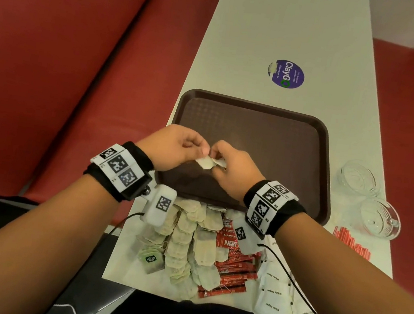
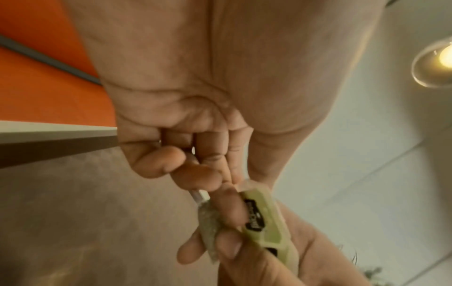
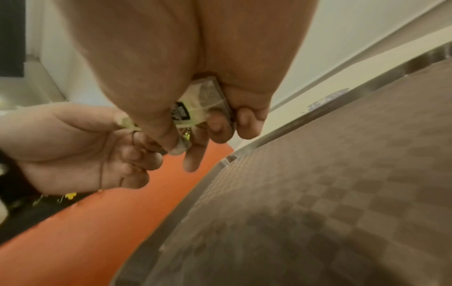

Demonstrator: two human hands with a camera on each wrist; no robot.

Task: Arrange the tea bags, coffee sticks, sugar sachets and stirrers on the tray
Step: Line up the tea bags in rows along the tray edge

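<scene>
Hands working a tea bag (image 1: pixel 206 162) over the tray (image 1: pixel 276 139).

Both hands are meeting above the near part of the brown tray: the left hand (image 1: pixel 175 147) is pinching one end of the tea bag with its fingers curled, and the right hand (image 1: pixel 235 170) is gripping the other end, thumb and fingers closed around it. From the left wrist, a pale green tag (image 2: pixel 263 218) is showing against the right hand's fingers (image 2: pixel 227 249). Nearer the person, loose tea bags (image 1: pixel 185 240), red coffee sticks (image 1: pixel 232 267) and white sugar sachets (image 1: pixel 275 293) are lying heaped on the white table (image 1: pixel 281 30). Red stirrers (image 1: pixel 351 243) and two glass cups (image 1: pixel 370 197) are sitting to the tray's right.
</scene>
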